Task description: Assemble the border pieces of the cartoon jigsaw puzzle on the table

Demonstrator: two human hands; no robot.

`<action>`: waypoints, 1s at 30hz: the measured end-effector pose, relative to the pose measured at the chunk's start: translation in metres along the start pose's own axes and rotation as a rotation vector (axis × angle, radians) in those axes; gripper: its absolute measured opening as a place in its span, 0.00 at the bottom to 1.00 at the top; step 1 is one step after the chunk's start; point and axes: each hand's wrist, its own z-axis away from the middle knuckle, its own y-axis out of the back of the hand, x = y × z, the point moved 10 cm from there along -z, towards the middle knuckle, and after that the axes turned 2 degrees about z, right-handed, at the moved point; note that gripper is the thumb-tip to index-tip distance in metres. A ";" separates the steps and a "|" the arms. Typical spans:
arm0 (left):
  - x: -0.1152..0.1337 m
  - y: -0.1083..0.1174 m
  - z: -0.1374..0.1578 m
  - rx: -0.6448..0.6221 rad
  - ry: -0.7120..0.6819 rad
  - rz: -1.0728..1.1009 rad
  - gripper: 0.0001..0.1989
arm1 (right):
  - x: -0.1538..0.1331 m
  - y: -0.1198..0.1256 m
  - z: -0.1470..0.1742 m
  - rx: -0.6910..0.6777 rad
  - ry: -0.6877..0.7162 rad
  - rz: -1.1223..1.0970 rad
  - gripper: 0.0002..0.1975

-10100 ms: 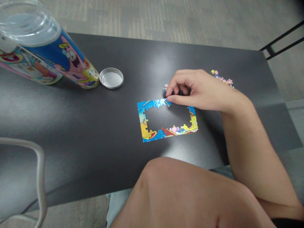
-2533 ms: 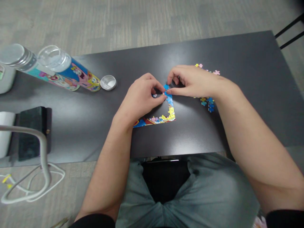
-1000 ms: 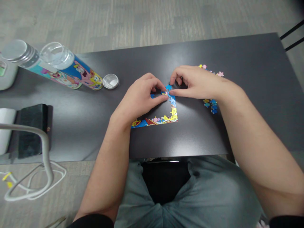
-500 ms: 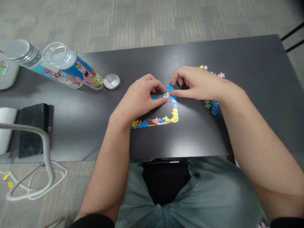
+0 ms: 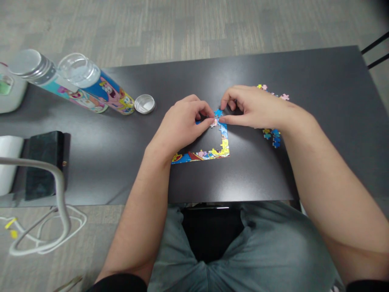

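A partly joined jigsaw puzzle border (image 5: 225, 142) lies on the dark table, its bottom edge and right side showing. My left hand (image 5: 188, 119) reaches over it, thumb and index finger pinched on a small pink-and-white puzzle piece (image 5: 214, 123) at the inner side of the right column. From the right, my right hand (image 5: 247, 107) curls in. Its thumb and index fingertip touch the outer edge around a blue puzzle piece (image 5: 218, 113) at the column's top. My left hand hides part of the puzzle.
Loose puzzle pieces (image 5: 276, 138) lie beyond and below my right hand, partly covered by it. At the left stand an uncapped cartoon tube (image 5: 112, 91), a lidded tube (image 5: 75, 97) and a metal lid (image 5: 145, 104). A black box-like object (image 5: 44, 166) and a grey cable (image 5: 59, 186) are nearer.
My left thumb and index finger have closed in slightly over the pink-and-white piece. My right hand keeps nearly the same place; the whole view has shifted a little.
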 end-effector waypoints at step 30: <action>-0.003 -0.003 0.000 0.001 0.006 0.018 0.06 | -0.009 0.011 0.000 0.136 -0.068 0.014 0.15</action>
